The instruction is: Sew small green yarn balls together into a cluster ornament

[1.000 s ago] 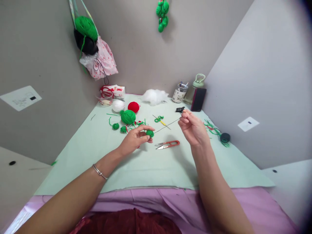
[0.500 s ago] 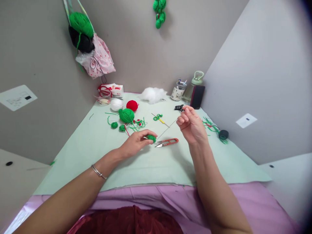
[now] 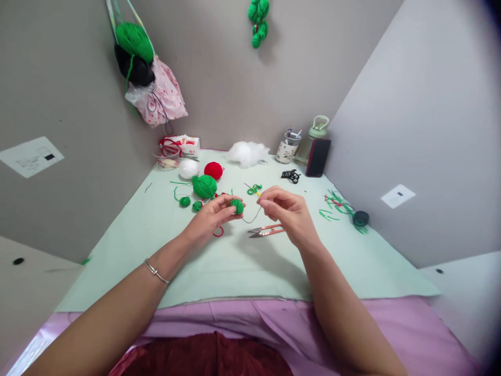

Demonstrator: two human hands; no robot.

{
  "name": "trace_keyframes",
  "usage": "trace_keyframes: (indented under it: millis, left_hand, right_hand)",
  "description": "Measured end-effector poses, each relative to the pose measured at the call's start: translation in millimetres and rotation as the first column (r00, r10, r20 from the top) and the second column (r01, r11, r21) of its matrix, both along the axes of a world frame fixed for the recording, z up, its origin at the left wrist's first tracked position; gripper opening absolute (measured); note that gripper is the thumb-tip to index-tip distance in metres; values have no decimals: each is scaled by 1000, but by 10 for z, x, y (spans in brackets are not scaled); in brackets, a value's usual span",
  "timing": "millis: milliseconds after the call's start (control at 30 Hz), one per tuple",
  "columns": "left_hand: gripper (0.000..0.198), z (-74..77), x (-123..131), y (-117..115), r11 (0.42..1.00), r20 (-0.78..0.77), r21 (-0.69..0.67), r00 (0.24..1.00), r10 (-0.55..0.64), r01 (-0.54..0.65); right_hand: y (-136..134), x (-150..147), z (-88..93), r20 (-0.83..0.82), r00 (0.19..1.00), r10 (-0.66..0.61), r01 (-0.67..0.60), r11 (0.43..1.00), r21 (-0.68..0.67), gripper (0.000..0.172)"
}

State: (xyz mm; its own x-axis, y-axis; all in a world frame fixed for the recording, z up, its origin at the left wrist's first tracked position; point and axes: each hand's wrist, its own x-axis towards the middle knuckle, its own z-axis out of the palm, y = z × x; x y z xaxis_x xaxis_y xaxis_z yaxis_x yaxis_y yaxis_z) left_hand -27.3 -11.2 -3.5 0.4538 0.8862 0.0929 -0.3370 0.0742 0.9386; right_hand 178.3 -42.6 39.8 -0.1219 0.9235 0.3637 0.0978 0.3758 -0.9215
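My left hand is closed around a small green crocheted ball, held just above the table between thumb and fingers. From the ball a dark thread runs in a slack curve up to my right hand. There, thumb and forefinger are pinched together on the thread's end; whether a needle is in them is too small to tell. Orange-handled thread snips lie below the right hand, their handle end partly covered by it. Behind the fingers lies a yellow-handled crochet hook with green yarn.
Green, red and white yarn balls stand back left, near small green balls. White stuffing, a pen cup, a bottle, a phone and a black hair clip line the back. Yarn scraps and black tape lie right.
My right hand has come down and left, toward the ball, and the taut thread has gone slack. My left hand has lifted the ball slightly up and left.
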Motion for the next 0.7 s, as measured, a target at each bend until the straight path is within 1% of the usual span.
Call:
trace_keyframes:
  millis: [100,200,300,500,700]
  left_hand:
    - [31,21,-1,12,998,18,-21,998,58,-58]
    - [32,32,-7,19,995,21,-34,995,97,-96]
    - [33,43,-13,20,994,20,-35,994,108,-107]
    - [32,61,-23,19,993,4,-29,993,114,-114]
    - [32,46,-33,31,994,-8,-9,994,111,-111]
  right_hand:
    - [-33,-94,-55,179,981,-69,53,994,95,12]
    - [-57,-148,-99,274,957,-90,59,991,120,12]
    - [-73,-162,-124,345,931,-122,78,987,138,12]
    - [-84,-161,-124,400,907,-131,86,988,127,13]
    - [-89,-172,-121,370,923,-110,77,992,104,13]
